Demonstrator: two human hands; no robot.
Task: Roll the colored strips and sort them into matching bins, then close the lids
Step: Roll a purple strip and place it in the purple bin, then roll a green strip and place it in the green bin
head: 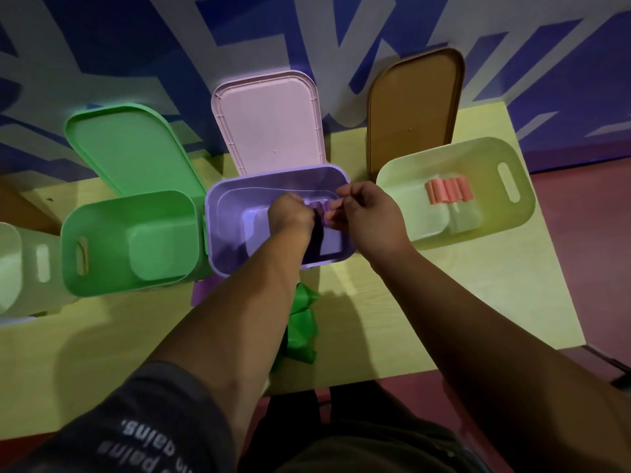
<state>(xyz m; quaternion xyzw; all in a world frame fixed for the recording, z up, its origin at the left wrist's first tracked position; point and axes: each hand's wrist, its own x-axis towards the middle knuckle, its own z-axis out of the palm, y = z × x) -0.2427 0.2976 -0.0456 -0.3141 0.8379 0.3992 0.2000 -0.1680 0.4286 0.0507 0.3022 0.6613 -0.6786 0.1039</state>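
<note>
A purple bin point(228, 213) stands open at the table's middle, its pink lid point(269, 121) leaning on the wall behind it. Both my hands are over this bin. My left hand point(290, 215) and my right hand point(368, 213) together pinch a purple strip point(321, 208) that is partly rolled between the fingers. A green bin point(133, 244) sits to the left with its green lid point(129, 148) tilted back. A pale yellow bin point(478, 186) on the right holds several rolled salmon strips point(447, 189). Green strips point(302, 322) lie on the table under my left forearm.
A brown lid point(413, 107) leans on the wall behind the yellow bin. Another pale bin point(20, 268) is cut off at the left edge. A purple strip end point(201, 291) pokes out below the purple bin. The yellow table point(444, 319) ends at right over a red floor.
</note>
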